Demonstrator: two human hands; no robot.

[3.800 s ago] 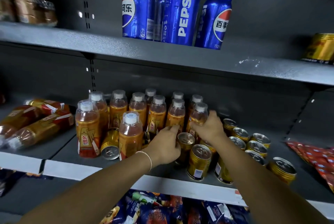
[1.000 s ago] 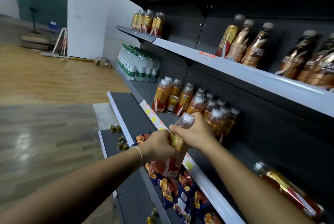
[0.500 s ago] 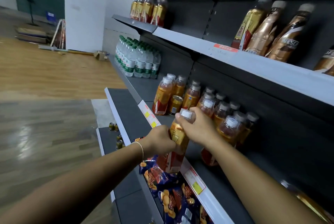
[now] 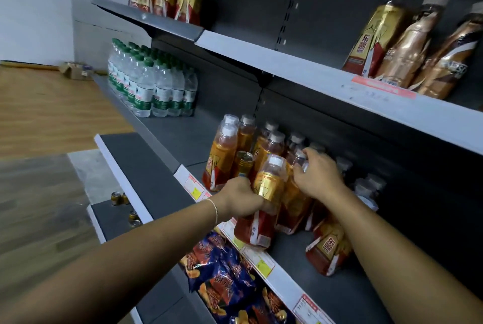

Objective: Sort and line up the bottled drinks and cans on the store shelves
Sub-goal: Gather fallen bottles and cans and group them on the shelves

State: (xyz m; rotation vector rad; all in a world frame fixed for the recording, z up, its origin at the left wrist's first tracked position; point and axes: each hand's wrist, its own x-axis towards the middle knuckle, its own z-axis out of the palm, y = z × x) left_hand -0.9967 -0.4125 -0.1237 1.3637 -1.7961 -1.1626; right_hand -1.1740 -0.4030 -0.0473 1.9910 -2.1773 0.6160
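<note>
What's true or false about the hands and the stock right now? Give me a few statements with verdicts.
1. The left hand grips an orange bottle round its middle. True.
2. The right hand hangs free and touches nothing. False: its fingers curl round the top of a neighbouring bottle in the cluster.
3. A gold can stands among the orange bottles. True.
4. The green-capped water bottles stand on the top shelf. False: they stand on the same shelf as the orange bottles, farther along.
5. Blue snack bags lie below that shelf. True.
</note>
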